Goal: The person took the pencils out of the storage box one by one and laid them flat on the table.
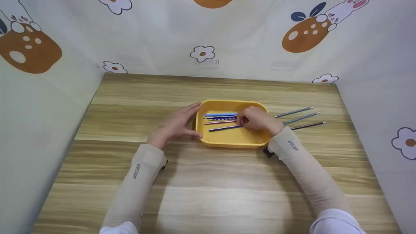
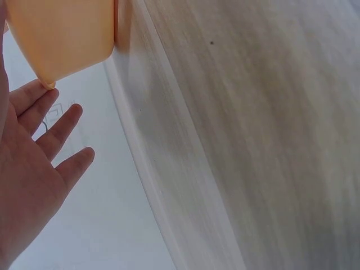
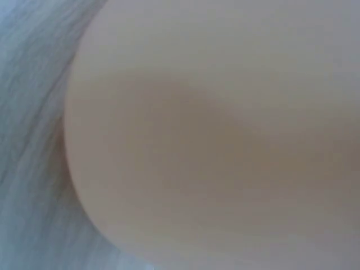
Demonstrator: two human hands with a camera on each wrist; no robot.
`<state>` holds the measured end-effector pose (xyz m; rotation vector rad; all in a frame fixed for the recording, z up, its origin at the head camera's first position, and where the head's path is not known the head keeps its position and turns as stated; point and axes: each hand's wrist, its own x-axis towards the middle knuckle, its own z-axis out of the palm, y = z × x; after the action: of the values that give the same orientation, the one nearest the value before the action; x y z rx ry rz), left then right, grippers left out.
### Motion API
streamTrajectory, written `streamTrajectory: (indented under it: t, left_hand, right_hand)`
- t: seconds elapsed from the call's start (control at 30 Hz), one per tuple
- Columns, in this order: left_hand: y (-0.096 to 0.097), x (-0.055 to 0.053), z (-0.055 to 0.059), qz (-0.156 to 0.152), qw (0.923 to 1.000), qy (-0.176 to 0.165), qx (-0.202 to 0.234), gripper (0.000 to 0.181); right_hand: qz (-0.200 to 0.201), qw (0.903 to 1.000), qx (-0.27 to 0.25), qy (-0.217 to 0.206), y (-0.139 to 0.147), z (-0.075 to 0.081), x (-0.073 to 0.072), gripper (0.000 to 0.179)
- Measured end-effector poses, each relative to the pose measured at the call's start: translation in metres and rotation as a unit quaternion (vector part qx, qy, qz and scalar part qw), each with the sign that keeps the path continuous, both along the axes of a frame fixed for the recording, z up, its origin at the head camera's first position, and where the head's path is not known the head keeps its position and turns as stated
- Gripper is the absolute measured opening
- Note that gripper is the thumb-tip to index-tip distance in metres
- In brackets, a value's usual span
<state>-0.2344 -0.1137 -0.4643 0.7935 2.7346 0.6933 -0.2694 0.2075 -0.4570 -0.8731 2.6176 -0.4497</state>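
A yellow plastic tray stands on the table, with several pencils lying in its left part. My right hand reaches inside over its right wall, fingers curled, and pinches the end of a dark blue pencil. Beyond that pencil lie a red pencil, a dark patterned pencil and a light blue pencil, their right ends hidden by the fingers. At the tray's left end my left hand is spread, fingertips and thumb at the rim. The right wrist view shows only the blurred tray wall.
Right of the tray, partly behind my right wrist, lie a grey-blue pencil, a second grey-blue pencil and a dark pencil. The wood-grain table is bounded by a printed curtain at the back and sides.
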Motion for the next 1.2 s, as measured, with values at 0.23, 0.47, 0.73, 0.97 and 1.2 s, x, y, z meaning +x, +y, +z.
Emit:
streamTrajectory:
  t: [0.23, 0.47, 0.73, 0.97, 1.2]
  left_hand:
    - [0.000, 0.000, 0.000, 0.000, 1.0000, 0.004, -0.003, 0.114]
    - [0.000, 0.001, 0.001, 0.008, 1.0000, -0.001, -0.002, 0.114]
    - [0.000, 0.000, 0.001, 0.006, 1.0000, -0.004, -0.005, 0.114]
    - [-0.001, 0.000, -0.001, 0.002, 1.0000, 0.007, -0.001, 0.114]
    - [-0.001, 0.000, -0.001, 0.003, 1.0000, 0.009, -0.002, 0.114]
  right_hand:
    - [-0.005, 0.9994, -0.033, -0.008, 0.002, 0.003, 0.002, 0.015]
    - [-0.019, 0.9972, -0.067, -0.026, 0.003, 0.012, 0.005, 0.016]
    - [-0.032, 0.9947, -0.089, -0.040, 0.008, 0.021, 0.008, 0.015]
    - [-0.034, 0.9916, -0.116, -0.047, 0.013, 0.029, 0.012, 0.016]
    - [-0.042, 0.9882, -0.142, -0.040, 0.019, 0.034, 0.016, 0.016]
